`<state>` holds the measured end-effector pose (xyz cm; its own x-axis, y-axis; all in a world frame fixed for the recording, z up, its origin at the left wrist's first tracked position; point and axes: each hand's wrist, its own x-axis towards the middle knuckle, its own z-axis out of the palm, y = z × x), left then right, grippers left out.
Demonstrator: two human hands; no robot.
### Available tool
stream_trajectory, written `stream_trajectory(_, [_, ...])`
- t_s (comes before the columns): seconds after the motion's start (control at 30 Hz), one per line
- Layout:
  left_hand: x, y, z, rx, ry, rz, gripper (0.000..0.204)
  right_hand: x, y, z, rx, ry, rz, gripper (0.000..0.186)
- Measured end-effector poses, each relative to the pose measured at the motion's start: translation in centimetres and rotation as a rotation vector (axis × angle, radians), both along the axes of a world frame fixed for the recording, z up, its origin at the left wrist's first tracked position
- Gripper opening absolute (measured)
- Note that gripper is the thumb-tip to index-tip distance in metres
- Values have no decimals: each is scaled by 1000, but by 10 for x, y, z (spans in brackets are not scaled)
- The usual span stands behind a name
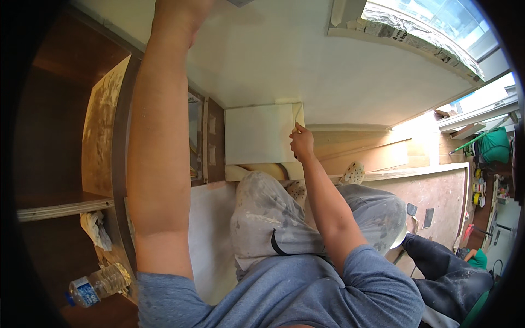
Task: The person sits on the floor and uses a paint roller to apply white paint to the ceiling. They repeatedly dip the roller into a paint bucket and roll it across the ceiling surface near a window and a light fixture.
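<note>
My right hand is closed round the handle of a thin-bladed putty knife, seen nearly edge-on. Its blade reaches the corner of a boxed-in ledge with a pale front, where that meets the white wall. High up at the left, my left arm stretches along the wall, and my left hand is cut off by the top edge, its fingers out of sight. Near it, the corner of a flat grey thing shows; whether I hold it is hidden.
Brown shelving stands on my left, with a plastic bottle and a crumpled white cloth. A window edged with newsprint is at upper right. Below my right arm lies a stained board; a person in dark trousers is beside it.
</note>
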<state>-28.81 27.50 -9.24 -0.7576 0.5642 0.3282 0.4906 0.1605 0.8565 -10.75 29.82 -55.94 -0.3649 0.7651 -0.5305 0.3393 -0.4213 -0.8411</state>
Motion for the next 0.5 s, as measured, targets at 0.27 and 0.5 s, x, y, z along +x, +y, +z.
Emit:
stream_trajectory(0.27, [15, -25, 22, -36, 86, -62, 73, 4, -53, 96, 310, 212, -2, 46])
stream_trajectory(0.5, [-10, -2, 21, -99, 142, 65, 87, -17, -51, 175, 587, 407, -26, 49])
